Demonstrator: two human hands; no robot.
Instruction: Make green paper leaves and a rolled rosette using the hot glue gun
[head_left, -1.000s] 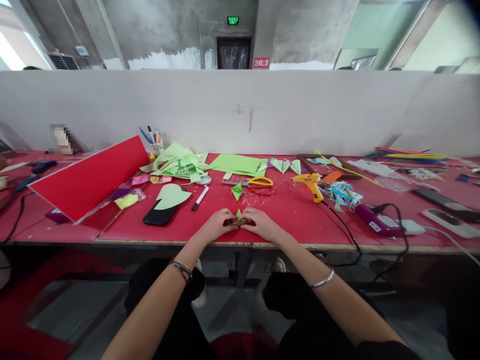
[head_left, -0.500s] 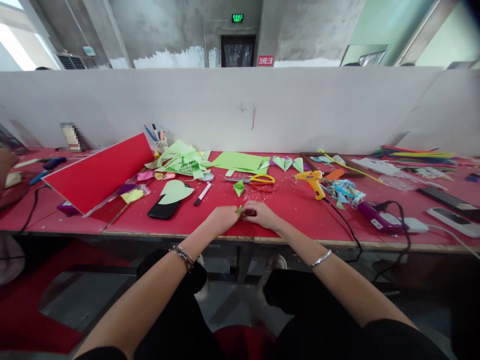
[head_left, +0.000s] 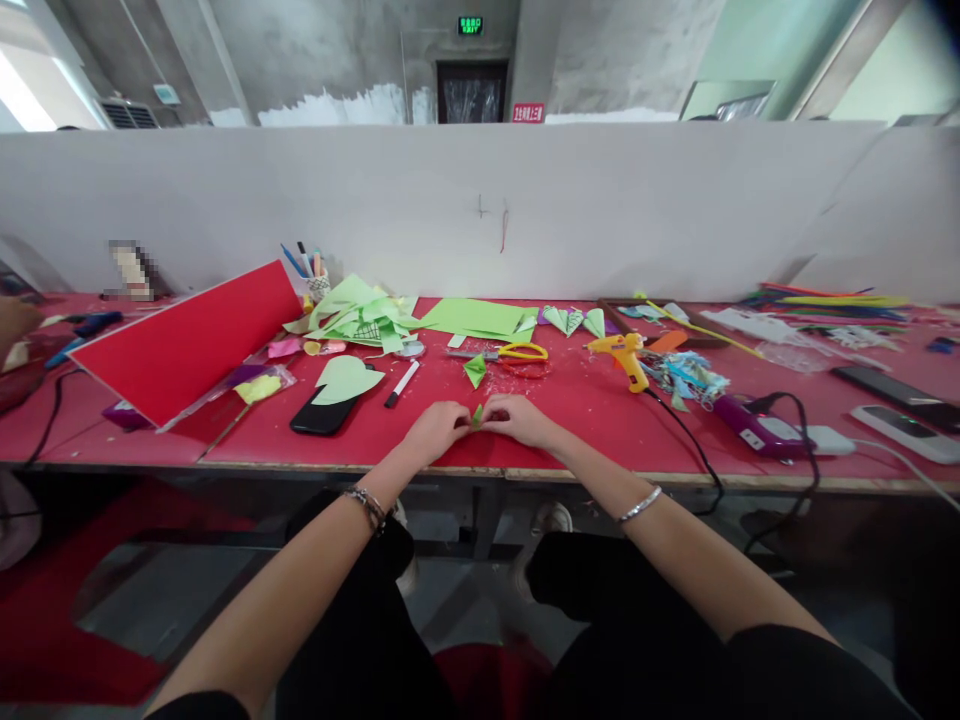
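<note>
Near the front edge of the red table, my left hand (head_left: 442, 428) and my right hand (head_left: 514, 418) meet around a small green paper piece (head_left: 477, 414). Fingertips of both hands pinch it from either side, and part of it is hidden by them. Just beyond lies a folded green paper piece (head_left: 475, 371). Behind that are scissors with yellow handles (head_left: 523, 352). A white marker (head_left: 403, 384) lies left of the folded piece. The black phone (head_left: 322, 413) has a pale green paper cutout (head_left: 346, 381) on top.
A yellow glue gun (head_left: 624, 358) stands to the right, its cord running over the table edge (head_left: 645, 477). Green paper scraps (head_left: 360, 312) are piled at the back left, beside a tilted red board (head_left: 195, 345). A purple power strip (head_left: 757, 428) lies at the right.
The view has shifted slightly. My fingers have moved around the small green piece, which now shows between both hands' fingertips.
</note>
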